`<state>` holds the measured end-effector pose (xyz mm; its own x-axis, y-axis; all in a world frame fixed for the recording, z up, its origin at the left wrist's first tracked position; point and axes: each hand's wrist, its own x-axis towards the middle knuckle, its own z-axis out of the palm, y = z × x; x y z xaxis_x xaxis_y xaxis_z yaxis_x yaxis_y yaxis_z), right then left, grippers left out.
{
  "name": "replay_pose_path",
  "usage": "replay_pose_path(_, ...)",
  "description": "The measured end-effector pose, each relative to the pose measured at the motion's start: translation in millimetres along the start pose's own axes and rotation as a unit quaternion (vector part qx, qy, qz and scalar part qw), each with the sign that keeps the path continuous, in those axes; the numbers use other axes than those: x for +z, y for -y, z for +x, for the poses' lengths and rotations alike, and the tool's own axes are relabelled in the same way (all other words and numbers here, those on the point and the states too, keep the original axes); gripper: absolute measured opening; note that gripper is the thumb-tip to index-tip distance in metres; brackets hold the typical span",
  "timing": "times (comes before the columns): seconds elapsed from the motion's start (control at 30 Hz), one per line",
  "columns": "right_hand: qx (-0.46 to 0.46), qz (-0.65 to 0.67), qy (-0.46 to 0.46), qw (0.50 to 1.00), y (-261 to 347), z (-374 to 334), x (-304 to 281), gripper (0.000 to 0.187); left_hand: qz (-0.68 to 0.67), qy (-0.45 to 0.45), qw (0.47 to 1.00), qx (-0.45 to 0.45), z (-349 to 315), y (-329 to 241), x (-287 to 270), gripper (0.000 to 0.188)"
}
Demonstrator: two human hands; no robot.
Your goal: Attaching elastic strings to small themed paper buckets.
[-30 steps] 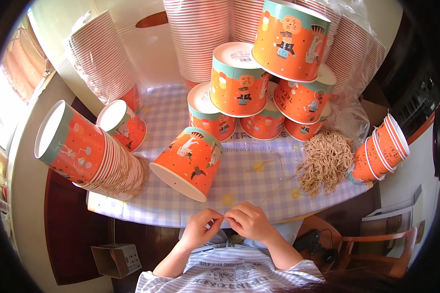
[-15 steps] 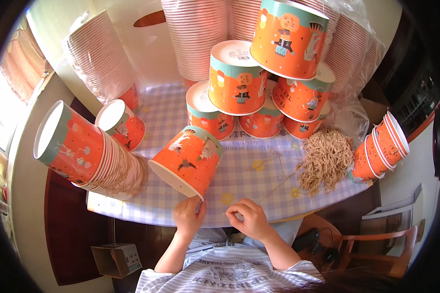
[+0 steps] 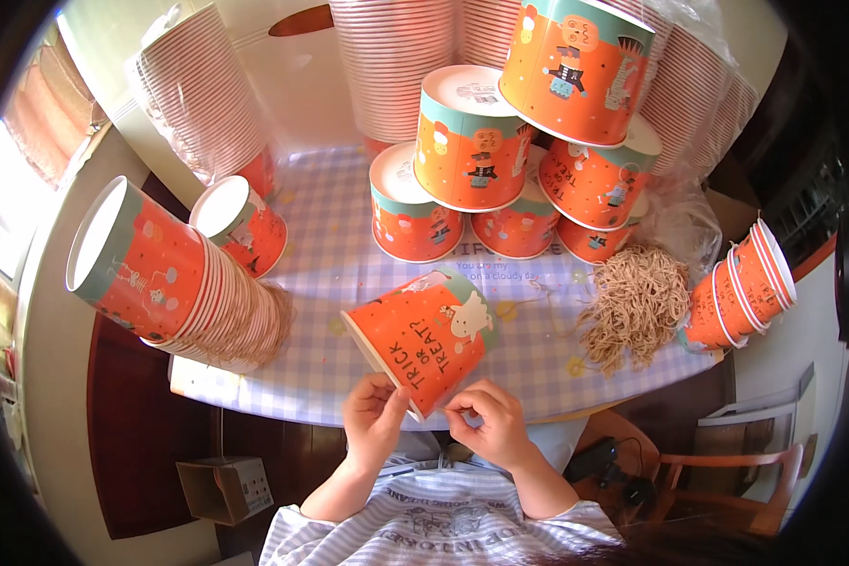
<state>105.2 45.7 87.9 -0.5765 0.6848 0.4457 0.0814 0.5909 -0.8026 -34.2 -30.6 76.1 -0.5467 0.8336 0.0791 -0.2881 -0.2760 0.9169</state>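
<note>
An orange paper bucket [image 3: 429,335] with a green band and a white ghost picture lies tilted at the table's near edge, its rim toward me. My left hand [image 3: 373,420] grips that rim, thumb on the outer wall. Beside the bucket's lower right rim, my right hand [image 3: 491,422] is closed in a pinch; what sits between its fingertips is too small to make out. A tangled heap of tan cord [image 3: 637,307] rests to the right on the checked tablecloth [image 3: 316,387].
Left stands a leaning stack of buckets [image 3: 174,274] with tan cord bunched along its side, beside a single bucket [image 3: 241,222]. Several upturned buckets [image 3: 472,156] form a pile behind. A short nested stack [image 3: 740,288] is far right; tall plastic-wrapped stacks [image 3: 203,94] line the back.
The bucket has turned and shifted right, bringing its lettered side into view. My left hand has moved slightly right with it, and its rim now meets my right hand.
</note>
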Motion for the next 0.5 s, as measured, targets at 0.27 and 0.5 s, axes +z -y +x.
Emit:
replay_pose_path(0.27,0.000,0.020,-0.005,1.000,-2,-1,-1,0.014,-0.123,-0.035,0.989,-0.068,21,-4,0,0.016)
replay_pose_path(0.5,0.011,0.043,-0.022,0.999,-6,3,3,0.013,0.102,0.105,0.989,0.023,-1,23,-28,0.031)
